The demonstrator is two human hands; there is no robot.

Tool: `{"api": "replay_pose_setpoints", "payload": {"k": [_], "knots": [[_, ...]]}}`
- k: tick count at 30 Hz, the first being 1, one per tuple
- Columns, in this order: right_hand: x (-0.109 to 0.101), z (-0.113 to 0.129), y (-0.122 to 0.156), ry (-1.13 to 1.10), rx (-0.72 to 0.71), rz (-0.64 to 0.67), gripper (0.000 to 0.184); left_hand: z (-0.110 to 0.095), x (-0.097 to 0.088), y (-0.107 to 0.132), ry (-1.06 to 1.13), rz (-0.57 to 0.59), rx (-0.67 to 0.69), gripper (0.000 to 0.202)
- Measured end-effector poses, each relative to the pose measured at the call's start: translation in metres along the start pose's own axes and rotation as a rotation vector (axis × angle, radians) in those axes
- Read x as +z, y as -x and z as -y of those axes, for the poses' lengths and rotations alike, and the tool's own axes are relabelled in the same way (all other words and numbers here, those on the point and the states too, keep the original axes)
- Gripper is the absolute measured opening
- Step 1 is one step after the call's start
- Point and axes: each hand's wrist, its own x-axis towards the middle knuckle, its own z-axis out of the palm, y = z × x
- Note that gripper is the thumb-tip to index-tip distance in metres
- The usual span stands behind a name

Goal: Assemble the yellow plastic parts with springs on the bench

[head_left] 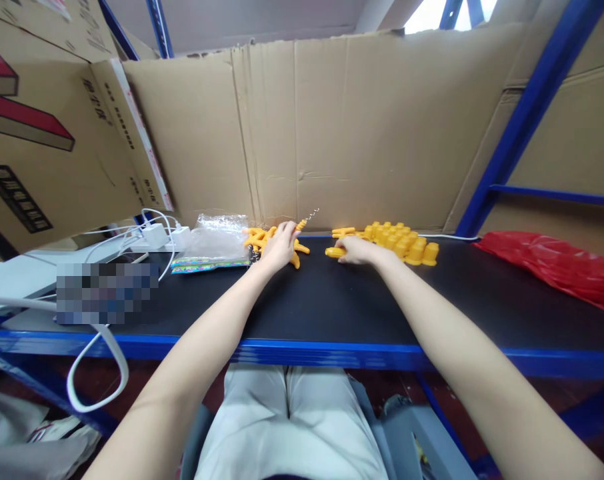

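Note:
My left hand [280, 247] is closed over an orange piece with a twisted metal spiral [309, 217], like a corkscrew, which sticks up from the fingers. Beneath and beside that hand lies a pile of orange curved plastic pieces [301, 249], some partly hidden by it. My right hand [358, 251] has its fingers closed around a yellow plastic piece [335, 253] low over the black tabletop. Just behind the right hand are a few yellow stick-like pieces [343, 231]. Rows of yellow cup-shaped plastic pieces [416, 252] stand right of it.
A clear plastic bag [217, 241] lies left of the pile, near white plugs and cables [155, 235]. A red plastic bag [547, 263] rests at the right. Cardboard [362, 133] walls the back; a blue metal edge [322, 353] runs along the front.

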Motion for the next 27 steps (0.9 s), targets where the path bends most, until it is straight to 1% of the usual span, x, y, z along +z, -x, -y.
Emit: {"api": "replay_pose_setpoints", "payload": {"k": [3, 6, 8, 10, 14, 18, 24, 27], "knots": [[-0.003, 0.003, 0.003, -0.017, 0.022, -0.008, 0.031, 0.013, -0.004, -0.001, -0.105, 0.044, 0.037, 0.015], [-0.004, 0.005, 0.005, -0.024, 0.023, -0.023, 0.030, 0.028, 0.000, -0.001, -0.176, 0.160, 0.101, 0.006], [-0.004, 0.005, 0.004, -0.032, 0.013, -0.038, 0.029, 0.035, 0.002, -0.001, -0.213, 0.219, 0.111, 0.006], [-0.001, 0.004, 0.001, -0.043, -0.013, -0.049, 0.029, 0.038, 0.004, -0.001, -0.231, 0.244, 0.111, 0.008], [0.008, 0.001, -0.008, -0.051, -0.091, -0.080, 0.027, 0.038, 0.004, -0.001, -0.219, 0.254, 0.126, 0.011], [0.015, -0.002, -0.015, -0.037, -0.116, -0.102, 0.025, 0.035, 0.002, -0.001, -0.188, 0.245, 0.109, 0.009], [0.016, -0.005, -0.015, -0.028, -0.092, -0.108, 0.025, 0.033, -0.001, 0.000, -0.129, 0.251, 0.072, 0.010], [0.016, 0.000, -0.015, -0.070, -0.156, -0.146, 0.026, 0.029, 0.000, 0.001, -0.115, 0.245, 0.083, 0.014]]}}
